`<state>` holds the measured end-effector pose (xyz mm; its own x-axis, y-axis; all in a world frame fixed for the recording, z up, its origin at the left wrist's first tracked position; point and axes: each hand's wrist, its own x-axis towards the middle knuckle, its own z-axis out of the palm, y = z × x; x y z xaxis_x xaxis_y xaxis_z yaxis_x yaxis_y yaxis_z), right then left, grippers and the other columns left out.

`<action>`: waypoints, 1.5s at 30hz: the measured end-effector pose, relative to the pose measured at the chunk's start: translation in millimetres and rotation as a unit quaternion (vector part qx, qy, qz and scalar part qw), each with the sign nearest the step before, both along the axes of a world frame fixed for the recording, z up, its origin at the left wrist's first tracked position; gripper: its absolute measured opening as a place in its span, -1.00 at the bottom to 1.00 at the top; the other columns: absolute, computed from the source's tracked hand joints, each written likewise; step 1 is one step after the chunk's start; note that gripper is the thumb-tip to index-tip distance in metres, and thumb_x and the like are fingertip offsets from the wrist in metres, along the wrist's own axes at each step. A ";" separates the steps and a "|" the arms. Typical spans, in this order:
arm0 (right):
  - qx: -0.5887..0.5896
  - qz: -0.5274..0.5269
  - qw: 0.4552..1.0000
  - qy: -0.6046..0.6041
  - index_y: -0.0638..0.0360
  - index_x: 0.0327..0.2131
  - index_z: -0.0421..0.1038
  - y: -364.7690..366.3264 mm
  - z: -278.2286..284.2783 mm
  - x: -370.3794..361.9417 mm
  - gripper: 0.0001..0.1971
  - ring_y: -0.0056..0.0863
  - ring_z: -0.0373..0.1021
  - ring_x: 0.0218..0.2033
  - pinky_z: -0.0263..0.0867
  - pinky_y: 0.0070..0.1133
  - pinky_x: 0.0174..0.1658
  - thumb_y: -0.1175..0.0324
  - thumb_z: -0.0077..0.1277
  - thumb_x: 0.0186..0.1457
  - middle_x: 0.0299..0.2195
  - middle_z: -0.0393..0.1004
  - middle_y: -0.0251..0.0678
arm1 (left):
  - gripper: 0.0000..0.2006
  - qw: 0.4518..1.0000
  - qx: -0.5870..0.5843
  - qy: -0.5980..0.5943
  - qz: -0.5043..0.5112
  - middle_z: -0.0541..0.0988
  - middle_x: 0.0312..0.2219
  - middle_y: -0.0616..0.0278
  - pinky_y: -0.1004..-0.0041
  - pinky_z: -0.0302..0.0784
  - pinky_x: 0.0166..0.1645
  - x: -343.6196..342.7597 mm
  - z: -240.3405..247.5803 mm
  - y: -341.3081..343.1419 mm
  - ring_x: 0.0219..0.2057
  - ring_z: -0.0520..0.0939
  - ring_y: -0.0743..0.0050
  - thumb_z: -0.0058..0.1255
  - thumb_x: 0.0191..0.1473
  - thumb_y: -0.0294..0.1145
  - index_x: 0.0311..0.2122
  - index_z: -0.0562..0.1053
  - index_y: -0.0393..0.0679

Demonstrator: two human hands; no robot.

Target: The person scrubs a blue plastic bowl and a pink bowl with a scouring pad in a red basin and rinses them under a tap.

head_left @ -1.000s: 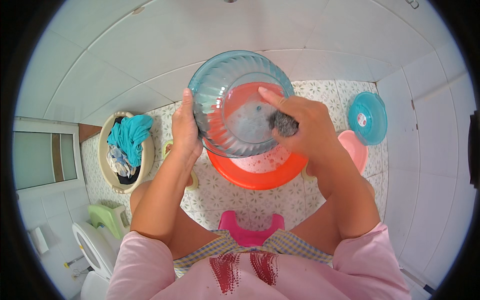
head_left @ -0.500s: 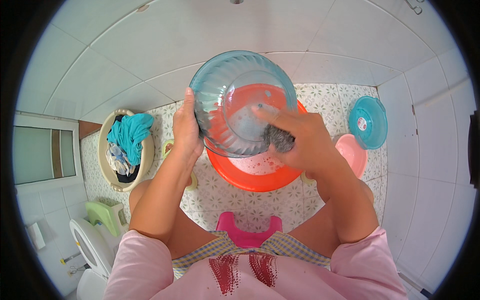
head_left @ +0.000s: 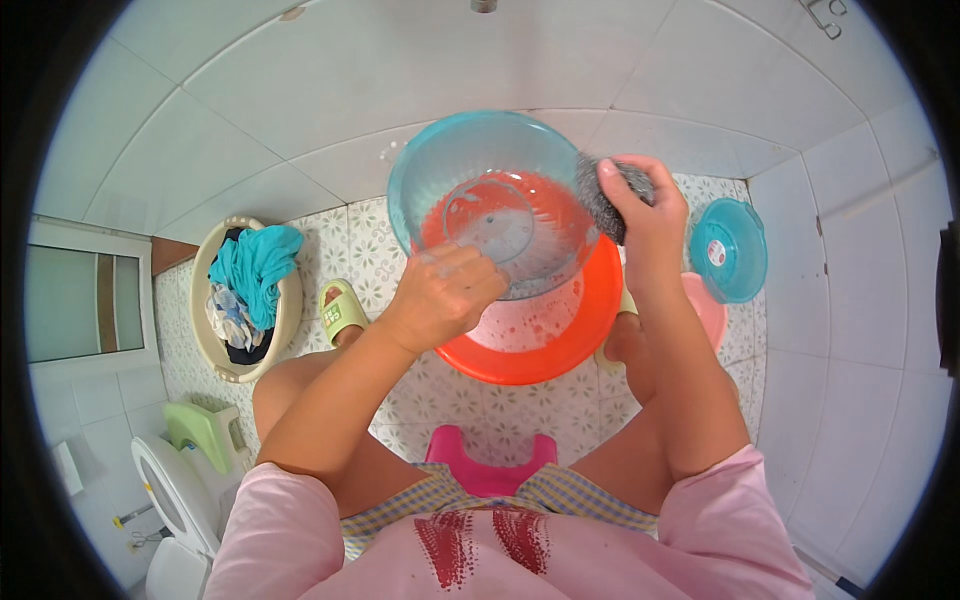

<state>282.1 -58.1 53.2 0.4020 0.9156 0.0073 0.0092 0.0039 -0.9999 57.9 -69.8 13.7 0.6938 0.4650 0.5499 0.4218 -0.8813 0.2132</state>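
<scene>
The left hand has its fingers curled tight, knuckles up, holding the near rim of a see-through blue basin. The basin spreads out beyond those fingers, toward the wall, and reaches across to the right hand. A whitish patch shows through its base; whether it lies on the plastic or below it, I cannot tell. The right fingers are bent around a grey scouring pad, the thumb pressed to its face. The pad sits at the right rim of the see-through basin; whether the two touch is unclear.

Below both sets of fingers, an orange basin stands on the patterned floor, holding bubbly, soapy water. To the right of the right fingers lies a turquoise basin, with a pink basin just beside it, partly hidden by the forearm. Well to the left of the left fingers, a cream basket holds a heap of clothes, a turquoise garment on top. Nearer the body than the left fingers is a pink stool, and a pale green slipper is to their left.
</scene>
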 end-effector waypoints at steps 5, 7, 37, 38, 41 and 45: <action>-0.053 0.009 0.975 -0.217 0.20 -0.38 0.48 21.0 -47.2 33.9 -0.76 -0.33 0.41 -0.40 0.33 -0.44 -0.24 0.24 0.19 -0.06 -0.38 0.45 -0.19 | -0.85 0.999 0.039 0.007 -0.015 0.29 -0.65 0.38 0.47 0.29 -0.40 6.2 9.1 -4.3 -0.56 0.39 0.47 0.04 -0.36 -0.54 -0.53 0.45 -0.09; -0.131 0.075 0.983 -0.105 0.19 -0.40 0.49 21.9 -45.5 35.2 -0.76 -0.29 0.40 -0.36 0.32 -0.42 -0.19 0.23 0.19 -0.08 -0.36 0.43 -0.16 | -0.89 0.999 0.046 -0.003 -0.013 0.28 -0.64 0.40 0.47 0.29 -0.35 6.1 7.7 -5.1 -0.55 0.39 0.52 0.00 -0.34 -0.55 -0.57 0.41 -0.08; 0.318 -0.082 0.763 -0.557 0.13 -0.41 0.46 1.8 -4.9 -12.5 -0.85 -0.23 0.36 -0.28 0.30 -0.36 -0.32 0.37 0.17 -0.10 -0.33 0.36 -0.19 | -0.27 0.424 -0.827 -0.368 0.027 0.34 0.04 0.02 0.12 0.44 0.00 -16.6 19.7 5.4 -0.12 0.51 0.21 -0.02 -0.17 -0.49 0.21 0.11 -0.18; 0.194 0.010 0.860 -0.471 0.14 -0.43 0.45 -6.3 -12.8 -16.4 -0.86 -0.18 0.34 -0.22 0.29 -0.32 -0.26 0.38 0.18 -0.11 -0.30 0.35 -0.16 | -0.26 0.435 -0.822 -0.365 0.050 0.34 0.03 0.04 0.14 0.44 0.00 -13.1 21.2 2.8 -0.14 0.52 0.25 -0.03 -0.17 -0.48 0.22 0.08 -0.17; 0.035 0.106 0.917 -0.383 0.15 -0.41 0.43 -6.7 -41.5 -13.0 -0.81 -0.10 0.33 -0.16 0.28 -0.27 -0.17 0.39 0.21 -0.14 -0.27 0.33 -0.13 | -0.17 0.508 -0.782 -0.348 0.091 0.30 0.06 0.05 0.20 0.41 0.02 -3.1 33.7 -5.3 -0.06 0.48 0.21 -0.05 -0.21 -0.49 0.26 -0.02 -0.13; -0.005 0.137 0.895 -0.425 0.12 -0.24 0.36 -13.0 -56.9 -15.7 -0.60 -0.05 0.38 -0.25 0.30 -0.25 -0.19 0.43 0.26 -0.22 -0.35 0.35 -0.15 | -0.08 0.548 -0.761 -0.344 0.056 0.21 0.12 0.04 0.22 0.34 0.07 -7.7 24.0 -8.6 0.05 0.38 0.14 -0.05 -0.27 -0.49 0.29 -0.12 -0.10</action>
<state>266.4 -71.2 -3.8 0.0157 0.9806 0.1952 0.7660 0.1137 -0.6326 50.2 -78.4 37.7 0.4864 0.7666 -0.4192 -0.1860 0.5596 0.8076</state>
